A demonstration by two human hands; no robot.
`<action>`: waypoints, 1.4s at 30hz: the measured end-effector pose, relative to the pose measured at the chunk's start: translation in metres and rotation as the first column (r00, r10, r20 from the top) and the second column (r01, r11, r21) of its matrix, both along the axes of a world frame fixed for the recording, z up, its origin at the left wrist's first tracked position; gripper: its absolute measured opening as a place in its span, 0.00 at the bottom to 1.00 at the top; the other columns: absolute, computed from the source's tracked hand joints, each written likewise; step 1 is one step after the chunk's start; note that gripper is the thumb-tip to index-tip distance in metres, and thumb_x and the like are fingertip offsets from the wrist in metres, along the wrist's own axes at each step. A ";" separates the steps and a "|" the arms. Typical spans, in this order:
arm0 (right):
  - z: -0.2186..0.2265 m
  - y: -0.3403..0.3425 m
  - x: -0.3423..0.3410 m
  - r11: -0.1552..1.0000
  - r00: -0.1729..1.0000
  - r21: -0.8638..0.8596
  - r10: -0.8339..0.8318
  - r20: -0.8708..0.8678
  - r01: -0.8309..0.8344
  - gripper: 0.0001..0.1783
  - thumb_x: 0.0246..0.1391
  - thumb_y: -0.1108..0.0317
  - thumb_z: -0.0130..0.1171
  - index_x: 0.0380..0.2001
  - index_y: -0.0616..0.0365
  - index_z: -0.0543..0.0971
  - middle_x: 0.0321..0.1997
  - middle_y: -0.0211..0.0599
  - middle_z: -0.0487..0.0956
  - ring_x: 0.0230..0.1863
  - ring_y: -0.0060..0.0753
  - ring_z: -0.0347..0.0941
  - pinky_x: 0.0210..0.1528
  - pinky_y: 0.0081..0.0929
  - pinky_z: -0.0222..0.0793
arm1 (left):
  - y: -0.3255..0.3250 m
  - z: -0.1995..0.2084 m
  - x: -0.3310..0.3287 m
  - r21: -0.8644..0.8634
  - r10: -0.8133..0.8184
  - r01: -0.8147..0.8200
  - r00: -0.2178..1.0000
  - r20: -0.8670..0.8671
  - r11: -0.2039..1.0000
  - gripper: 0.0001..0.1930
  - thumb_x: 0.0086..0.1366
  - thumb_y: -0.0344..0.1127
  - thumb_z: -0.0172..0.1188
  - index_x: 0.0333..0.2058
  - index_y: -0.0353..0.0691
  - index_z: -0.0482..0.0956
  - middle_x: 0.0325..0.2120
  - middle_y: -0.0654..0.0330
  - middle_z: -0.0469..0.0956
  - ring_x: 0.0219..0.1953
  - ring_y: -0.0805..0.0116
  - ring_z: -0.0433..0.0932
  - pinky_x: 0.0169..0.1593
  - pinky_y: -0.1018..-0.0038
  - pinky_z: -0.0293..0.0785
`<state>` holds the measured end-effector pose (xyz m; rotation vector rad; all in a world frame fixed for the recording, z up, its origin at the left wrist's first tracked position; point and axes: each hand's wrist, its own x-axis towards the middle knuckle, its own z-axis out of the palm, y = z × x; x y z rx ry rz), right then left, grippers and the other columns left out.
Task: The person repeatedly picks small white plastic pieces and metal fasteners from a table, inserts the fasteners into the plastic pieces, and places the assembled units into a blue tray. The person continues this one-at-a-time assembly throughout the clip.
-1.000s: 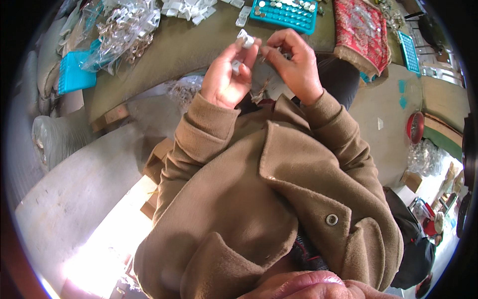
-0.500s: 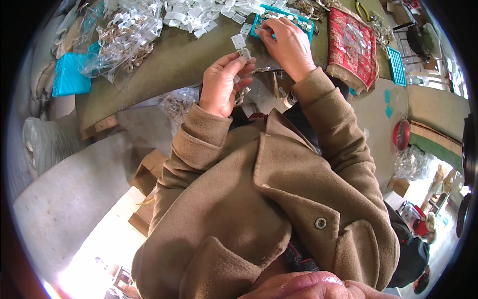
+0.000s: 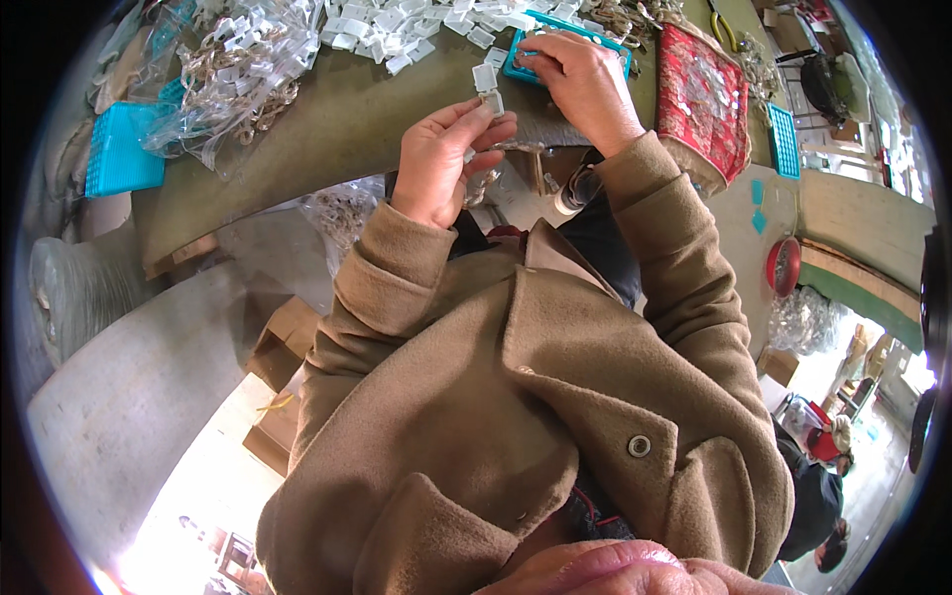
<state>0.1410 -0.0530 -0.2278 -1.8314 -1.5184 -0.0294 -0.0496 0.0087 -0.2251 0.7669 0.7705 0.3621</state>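
Between thumb and fingers, my left hand (image 3: 436, 164) grips a small white plastic case (image 3: 486, 78) with its square lid flipped up. Something small and pale also shows by the palm, too small to name. To the right, my right hand (image 3: 595, 89) reaches over a bright blue tray (image 3: 626, 69) holding small round pale pieces. Its fingers are bent down and drawn together at the tray; whatever lies between the tips is hidden. Many similar white cases (image 3: 382, 30) lie in a loose pile beyond my left hand.
Clear plastic bags (image 3: 238, 84) with cords and white parts sit at left beside a blue plastic tray (image 3: 124, 159). On the right are a red patterned cloth (image 3: 699, 104) with small clear pieces, yellow-handled pliers (image 3: 724, 28) and another blue tray (image 3: 783, 139). A person (image 3: 813, 506) is behind at lower right.
My right hand has shifted slightly right and its fingers have dipped to the tray's left part. My left hand keeps its grip on the open white case, which has turned a little more upright.
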 end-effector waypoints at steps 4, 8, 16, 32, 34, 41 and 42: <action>0.000 0.004 0.000 0.994 0.994 -0.080 0.076 0.076 -0.069 0.06 0.51 0.70 0.60 0.33 0.57 0.81 0.33 0.41 0.79 0.37 0.47 0.77 0.39 0.38 0.73 | 0.006 0.001 0.003 -0.001 0.010 -0.010 1.000 0.009 1.000 0.15 0.67 0.35 0.57 0.50 0.36 0.76 0.42 0.59 0.82 0.41 0.78 0.81 0.34 0.87 0.76; 0.005 0.003 0.001 0.983 0.990 -0.147 0.120 0.081 -0.107 0.07 0.50 0.71 0.60 0.34 0.58 0.80 0.34 0.42 0.79 0.39 0.48 0.77 0.39 0.39 0.73 | 0.010 0.001 0.008 -0.010 0.002 -0.002 1.000 0.023 1.000 0.15 0.67 0.35 0.57 0.50 0.36 0.76 0.42 0.59 0.82 0.41 0.78 0.81 0.35 0.87 0.76; 0.028 -0.003 0.000 0.987 0.993 -0.140 0.091 0.074 -0.080 0.09 0.52 0.70 0.63 0.36 0.59 0.77 0.30 0.38 0.79 0.29 0.37 0.77 0.34 0.29 0.72 | 0.007 0.000 0.010 0.055 -0.023 0.020 0.998 0.053 0.998 0.15 0.67 0.35 0.59 0.50 0.35 0.77 0.42 0.58 0.82 0.40 0.78 0.82 0.34 0.88 0.76; 0.031 -0.031 -0.040 0.989 0.965 -0.007 0.144 -0.220 -0.149 0.06 0.48 0.76 0.60 0.32 0.58 0.79 0.30 0.39 0.78 0.31 0.45 0.77 0.32 0.31 0.73 | -0.003 0.002 0.003 0.197 -0.050 0.040 0.998 0.049 0.980 0.15 0.63 0.33 0.63 0.47 0.35 0.80 0.35 0.60 0.83 0.36 0.77 0.81 0.33 0.85 0.77; 0.029 -0.033 -0.043 0.992 0.975 0.010 0.124 -0.182 -0.125 0.05 0.49 0.76 0.60 0.31 0.58 0.80 0.29 0.39 0.78 0.31 0.44 0.77 0.32 0.31 0.73 | -0.004 0.002 0.004 0.156 -0.024 0.015 0.998 0.051 0.988 0.14 0.63 0.33 0.63 0.47 0.35 0.80 0.35 0.60 0.83 0.35 0.77 0.81 0.33 0.85 0.76; 0.019 -0.027 -0.029 0.995 0.773 -0.001 0.076 -0.629 -0.099 0.07 0.56 0.71 0.61 0.37 0.61 0.83 0.28 0.36 0.82 0.27 0.26 0.80 0.29 0.22 0.74 | -0.001 -0.001 0.008 0.014 0.019 -0.019 1.000 -0.010 1.000 0.11 0.65 0.36 0.60 0.44 0.40 0.80 0.35 0.66 0.82 0.36 0.82 0.79 0.31 0.87 0.73; 0.018 -0.021 -0.020 1.000 0.839 0.002 0.000 -0.545 0.001 0.09 0.58 0.68 0.60 0.38 0.61 0.83 0.27 0.32 0.82 0.25 0.18 0.78 0.28 0.19 0.73 | 0.001 -0.002 0.008 0.025 0.016 -0.015 1.000 -0.026 1.000 0.11 0.66 0.37 0.60 0.44 0.41 0.80 0.34 0.67 0.81 0.35 0.82 0.78 0.30 0.87 0.71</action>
